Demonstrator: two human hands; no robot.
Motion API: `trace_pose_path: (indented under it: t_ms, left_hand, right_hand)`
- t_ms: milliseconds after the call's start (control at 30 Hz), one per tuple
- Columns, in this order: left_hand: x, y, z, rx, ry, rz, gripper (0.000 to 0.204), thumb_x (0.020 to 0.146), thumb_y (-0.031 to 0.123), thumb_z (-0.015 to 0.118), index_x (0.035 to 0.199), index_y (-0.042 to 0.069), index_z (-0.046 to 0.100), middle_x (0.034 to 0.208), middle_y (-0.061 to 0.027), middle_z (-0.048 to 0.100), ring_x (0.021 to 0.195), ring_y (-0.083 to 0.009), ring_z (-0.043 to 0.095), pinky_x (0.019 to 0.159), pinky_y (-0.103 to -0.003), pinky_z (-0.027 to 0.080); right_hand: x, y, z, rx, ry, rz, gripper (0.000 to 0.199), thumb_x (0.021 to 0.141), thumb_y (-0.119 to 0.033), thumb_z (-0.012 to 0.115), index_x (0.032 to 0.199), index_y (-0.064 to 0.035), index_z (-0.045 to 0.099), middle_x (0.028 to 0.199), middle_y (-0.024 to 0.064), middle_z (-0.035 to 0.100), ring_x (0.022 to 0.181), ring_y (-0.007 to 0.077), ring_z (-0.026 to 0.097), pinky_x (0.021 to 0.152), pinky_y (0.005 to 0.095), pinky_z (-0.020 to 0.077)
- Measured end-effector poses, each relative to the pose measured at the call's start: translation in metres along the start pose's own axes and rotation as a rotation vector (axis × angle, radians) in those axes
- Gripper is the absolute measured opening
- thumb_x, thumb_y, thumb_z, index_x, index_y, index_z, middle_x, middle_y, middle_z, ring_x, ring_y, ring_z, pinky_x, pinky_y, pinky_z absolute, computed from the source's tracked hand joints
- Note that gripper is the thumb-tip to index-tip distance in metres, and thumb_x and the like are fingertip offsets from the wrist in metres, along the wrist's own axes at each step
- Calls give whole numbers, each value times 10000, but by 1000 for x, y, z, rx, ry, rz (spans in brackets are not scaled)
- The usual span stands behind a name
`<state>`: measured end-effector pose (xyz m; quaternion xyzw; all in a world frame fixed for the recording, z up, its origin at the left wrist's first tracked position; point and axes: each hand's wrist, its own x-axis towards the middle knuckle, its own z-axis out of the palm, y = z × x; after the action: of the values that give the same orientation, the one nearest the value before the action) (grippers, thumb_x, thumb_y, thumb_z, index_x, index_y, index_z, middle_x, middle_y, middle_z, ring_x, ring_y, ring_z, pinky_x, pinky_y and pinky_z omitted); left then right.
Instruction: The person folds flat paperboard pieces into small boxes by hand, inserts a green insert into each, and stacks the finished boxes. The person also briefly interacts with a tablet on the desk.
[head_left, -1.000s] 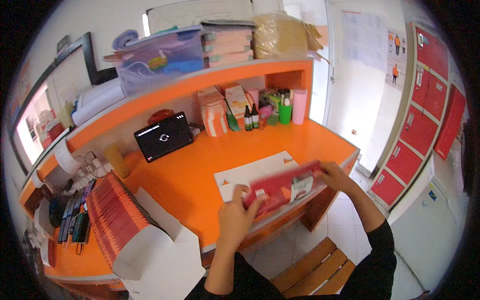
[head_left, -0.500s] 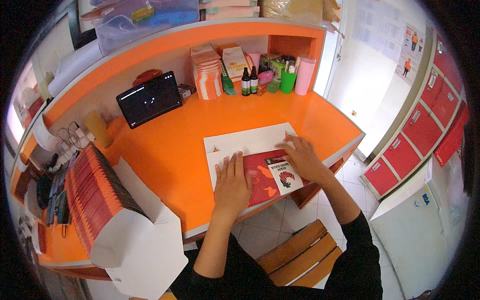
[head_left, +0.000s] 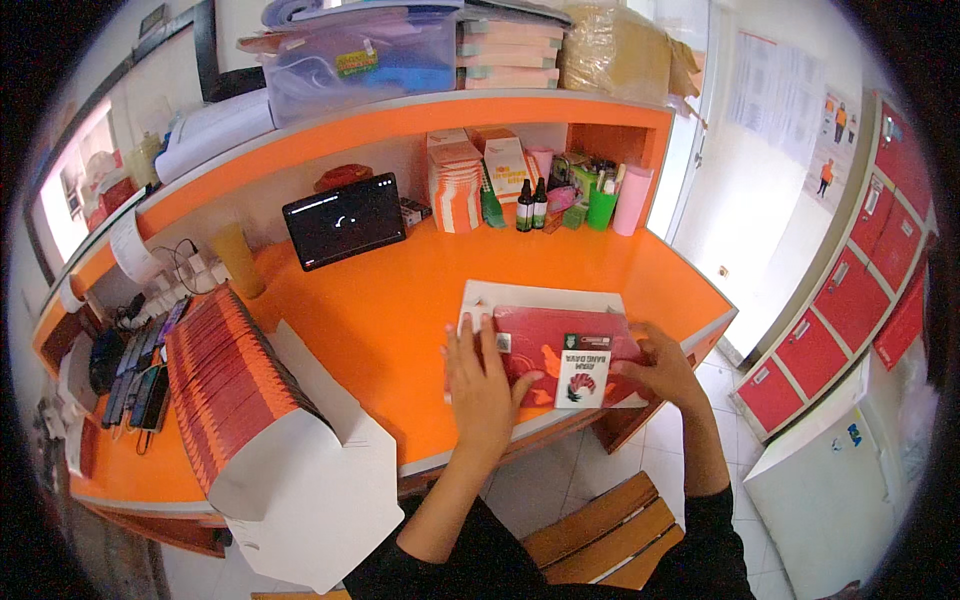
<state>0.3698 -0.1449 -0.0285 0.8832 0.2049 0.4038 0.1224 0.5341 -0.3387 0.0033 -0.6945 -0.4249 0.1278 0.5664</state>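
A partly folded cardboard food box (head_left: 530,335) lies at the front edge of the orange desk, its red printed panel facing up and white inner flaps showing along the far side. My left hand (head_left: 480,385) rests on the box's left part, fingers stretched out and thumb apart on the red panel. At the right end, my right hand (head_left: 670,370) curls round the box's edge, thumb on the panel; its fingertips are partly hidden.
A nested stack of red-and-orange printed box sheets (head_left: 235,385) stands on the left, white ends overhanging the desk (head_left: 370,320). Behind are a tablet (head_left: 345,222), folded cartons (head_left: 455,185), two dark bottles (head_left: 525,207) and a green cup (head_left: 601,208). A wooden chair (head_left: 600,530) is below.
The red panel has come up over more of the white sheet, covering most of it. My right hand has moved from its far corner to the box's right edge. The view has shifted.
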Motion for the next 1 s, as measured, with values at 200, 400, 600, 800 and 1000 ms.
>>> trace_pose_path:
  t_ms: [200, 400, 600, 800, 1000]
  left_hand:
    - [-45, 11, -16, -1074, 3, -421, 928, 846, 315, 681, 1429, -76, 74, 1423, -270, 233, 1304, -362, 314, 1079, -425, 262]
    - [-57, 6, -48, -1246, -94, -712, 621, 946, 211, 545, 1404, -43, 211, 1362, -198, 397, 1239, -248, 413, 1038, -352, 328]
    - [-52, -12, -28, -1368, 18, -685, 465, 968, 199, 496, 1348, -35, 362, 1277, -158, 504, 1168, -211, 485, 995, -336, 373]
    - [-21, -2, -45, -1065, 70, -379, 299, 948, 144, 533, 1165, -59, 504, 1063, -113, 610, 1007, -175, 569, 890, -315, 441]
    - [-3, 3, -46, -1213, 248, -459, 271, 919, 106, 579, 1118, -64, 507, 1011, -127, 601, 973, -158, 565, 857, -295, 450]
  right_hand:
    - [-62, -51, 80, -238, -218, -99, 397, 862, -235, 638, 1236, -118, 574, 1102, 119, 644, 998, 267, 627, 861, 370, 495]
    - [-40, -28, 38, -699, 150, -199, 294, 870, -285, 620, 1084, -84, 639, 1038, 122, 649, 1008, 304, 582, 884, 407, 456]
    - [-70, 63, -28, -205, 0, 410, 455, 919, -254, 564, 1274, 18, 480, 1199, 193, 571, 1134, 295, 527, 951, 392, 423]
    - [-64, -3, -8, 16, 500, 30, 507, 881, -188, 643, 1288, 13, 418, 1188, 124, 557, 1094, 198, 518, 944, 332, 415]
    - [-59, 18, -6, 118, 597, -53, 535, 845, -198, 690, 1258, 19, 428, 1161, 120, 555, 1077, 204, 523, 929, 349, 424]
